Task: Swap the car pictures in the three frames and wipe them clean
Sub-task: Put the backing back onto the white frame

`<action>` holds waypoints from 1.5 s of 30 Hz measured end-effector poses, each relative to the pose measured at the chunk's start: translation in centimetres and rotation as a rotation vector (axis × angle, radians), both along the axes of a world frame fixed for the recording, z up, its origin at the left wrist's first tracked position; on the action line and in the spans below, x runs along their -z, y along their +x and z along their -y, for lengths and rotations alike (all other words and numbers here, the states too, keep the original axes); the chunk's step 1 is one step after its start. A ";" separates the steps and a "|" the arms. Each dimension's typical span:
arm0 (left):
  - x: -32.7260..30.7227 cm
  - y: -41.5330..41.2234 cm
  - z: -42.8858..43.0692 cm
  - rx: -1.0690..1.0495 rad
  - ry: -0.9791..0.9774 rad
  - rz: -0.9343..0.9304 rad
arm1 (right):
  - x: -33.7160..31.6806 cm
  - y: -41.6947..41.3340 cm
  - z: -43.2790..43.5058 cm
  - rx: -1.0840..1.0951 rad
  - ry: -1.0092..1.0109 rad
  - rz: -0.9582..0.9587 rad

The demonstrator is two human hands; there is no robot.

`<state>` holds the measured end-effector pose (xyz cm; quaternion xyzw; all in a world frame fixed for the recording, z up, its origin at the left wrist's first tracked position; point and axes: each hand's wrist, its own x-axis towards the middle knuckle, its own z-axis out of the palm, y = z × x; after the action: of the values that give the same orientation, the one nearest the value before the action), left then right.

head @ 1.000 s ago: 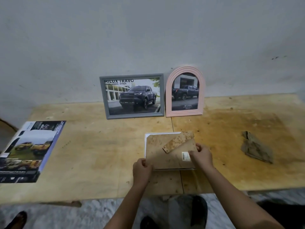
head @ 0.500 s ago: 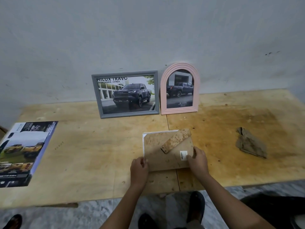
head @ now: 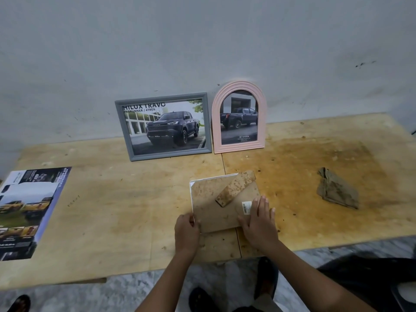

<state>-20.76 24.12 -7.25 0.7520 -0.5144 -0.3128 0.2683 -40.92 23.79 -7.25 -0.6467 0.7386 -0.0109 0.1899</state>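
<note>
Frame [head: 225,212] lay face down near table [head: 112,210] front edge, back up. Left hand [head: 186,230] pinched its near corner; right hand [head: 258,224] pressed flat fingers [head: 261,204] on back, I judged to steady it for opening. Cloth [head: 337,190] lay at right.

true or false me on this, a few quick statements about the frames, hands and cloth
1. The grey frame stands left of the pink frame. True.
2. The cloth lies under the right hand. False: it lies apart, further right on the table.
3. The third frame lies back up. True.
4. The pink frame is empty. False: it holds a pickup picture.
5. The left hand is at the third frame's left edge. True.
</note>
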 end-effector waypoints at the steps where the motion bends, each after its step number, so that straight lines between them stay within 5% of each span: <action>1: 0.0 -0.1 0.0 -0.004 -0.004 0.003 | 0.2 0.0 0.0 -0.017 0.001 0.000; 21: -0.6 -1.2 -0.3 -0.057 -0.002 -0.021 | 0.7 2.1 -0.2 -0.067 0.178 -0.021; 25: -0.7 -1.2 -0.2 -0.054 0.002 -0.031 | 0.2 2.2 -0.2 -0.174 0.058 -0.057; 31: -0.7 -1.4 0.0 -0.082 0.014 -0.053 | -2.1 -0.3 1.4 0.175 -0.128 0.227; 34: -0.8 -1.4 0.0 -0.079 0.018 -0.058 | -1.5 -2.0 2.1 0.403 -0.049 0.355; 39: -0.8 -1.4 0.4 -0.131 0.052 -0.088 | -1.3 -3.4 2.8 0.534 -0.017 0.592; 45: -0.7 -1.3 0.9 -0.150 0.077 -0.068 | -1.2 -3.9 2.9 0.622 0.003 0.622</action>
<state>-22.11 23.24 -6.52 0.7871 -0.4349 -0.3365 0.2793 -44.78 20.89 -6.02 -0.3591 0.8060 -0.2607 0.3917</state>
